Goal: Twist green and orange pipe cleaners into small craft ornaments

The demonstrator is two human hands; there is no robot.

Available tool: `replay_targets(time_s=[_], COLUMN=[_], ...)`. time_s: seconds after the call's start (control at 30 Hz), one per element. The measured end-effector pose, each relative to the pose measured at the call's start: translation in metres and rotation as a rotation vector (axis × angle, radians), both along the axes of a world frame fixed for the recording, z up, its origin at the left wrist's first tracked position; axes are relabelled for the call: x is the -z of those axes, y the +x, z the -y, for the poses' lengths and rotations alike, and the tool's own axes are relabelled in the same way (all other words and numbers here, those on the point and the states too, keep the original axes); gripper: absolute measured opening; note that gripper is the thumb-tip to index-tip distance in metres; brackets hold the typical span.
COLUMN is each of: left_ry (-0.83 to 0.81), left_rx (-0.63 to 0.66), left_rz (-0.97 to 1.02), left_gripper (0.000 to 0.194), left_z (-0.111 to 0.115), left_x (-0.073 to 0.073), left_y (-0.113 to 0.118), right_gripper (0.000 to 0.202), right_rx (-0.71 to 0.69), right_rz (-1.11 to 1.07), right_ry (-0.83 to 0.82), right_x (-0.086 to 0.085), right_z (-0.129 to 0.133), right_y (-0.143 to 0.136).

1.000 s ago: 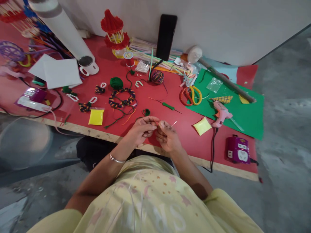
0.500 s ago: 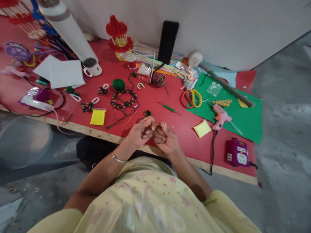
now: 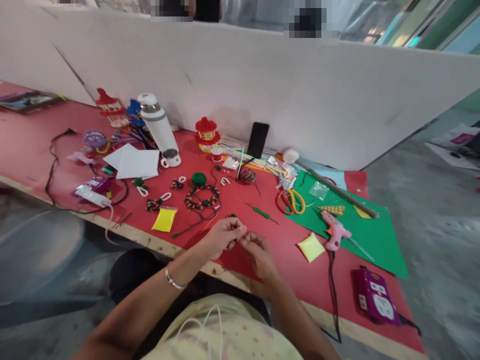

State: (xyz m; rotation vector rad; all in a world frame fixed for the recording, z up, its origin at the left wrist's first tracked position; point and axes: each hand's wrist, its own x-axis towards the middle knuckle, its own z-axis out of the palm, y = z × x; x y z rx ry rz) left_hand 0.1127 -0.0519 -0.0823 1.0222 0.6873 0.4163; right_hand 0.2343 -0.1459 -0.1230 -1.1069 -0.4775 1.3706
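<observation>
Over the front of the red table, my left hand (image 3: 225, 235) and my right hand (image 3: 256, 249) meet fingertip to fingertip. Both are closed in a pinch; whatever lies between the fingers is too small to make out. Just beyond them is a green-handled crochet hook (image 3: 261, 213). To the left lies a braided multicoloured yarn ring (image 3: 202, 198) with loose strands. A yellow packet (image 3: 165, 219) is left of my left hand, and a paler yellow packet (image 3: 311, 247) is to the right of my right hand.
Scissors (image 3: 291, 201) and a pink glue gun (image 3: 335, 231) lie around the green sheet (image 3: 378, 240). A purple power box (image 3: 376, 295) sits at the right corner. At the back stand a phone (image 3: 258, 140) and a white flask (image 3: 159, 125); a yarn ball (image 3: 248, 175) lies nearer.
The view has tilted up, showing more wall and the area behind it. My left hand has turned, its back now more visible, and the two hands' fingertips are closer together.
</observation>
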Motion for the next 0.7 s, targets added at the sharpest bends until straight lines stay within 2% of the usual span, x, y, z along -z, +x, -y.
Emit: replay_targets(time_s=[0.1,0.17,0.27,0.33,0.43,0.47,0.53,0.63,0.7], left_ry=[0.094,0.024,-0.167,-0.25,-0.32,-0.331,-0.333,-0.33,-0.308], left_rx=[-0.078,-0.119,-0.123,-0.181,-0.258,-0.256,-0.267,-0.246,-0.277], left_rz=[-0.002,0.072,0.264,0.355,0.439,0.479,0.538,0.539,0.508], left_gripper=[0.047,0.045,0.039,0.034,0.035,0.033,0.029,0.027,0.027], left_z=[0.005,0.01,0.016,0.017,0.016,0.015,0.014,0.013,0.011], left_x=[-0.006,-0.006,-0.005,-0.006,-0.012,-0.014,-0.016,-0.017,-0.017], left_y=[0.004,0.007,0.008,0.006,0.002,0.0,-0.004,-0.011,-0.015], right_gripper=[0.039,0.039,0.032,0.031,0.045,0.052,0.057,0.059,0.059], right_rx=[0.23,0.307,0.315,0.305,0.332,0.273,0.248,0.116,0.016], right_rz=[0.143,0.116,-0.077,-0.198,-0.343,-0.404,-0.444,-0.388,-0.298], right_ry=[0.031,0.033,-0.053,-0.115,-0.125,-0.137,-0.093,-0.059,-0.032], right_x=[0.0,-0.003,-0.013,-0.023,-0.039,-0.044,-0.05,-0.054,-0.052], right_z=[-0.008,-0.014,-0.022,-0.025,-0.029,-0.03,-0.031,-0.029,-0.024], right_y=[-0.006,-0.011,-0.02,-0.025,-0.028,-0.028,-0.027,-0.023,-0.018])
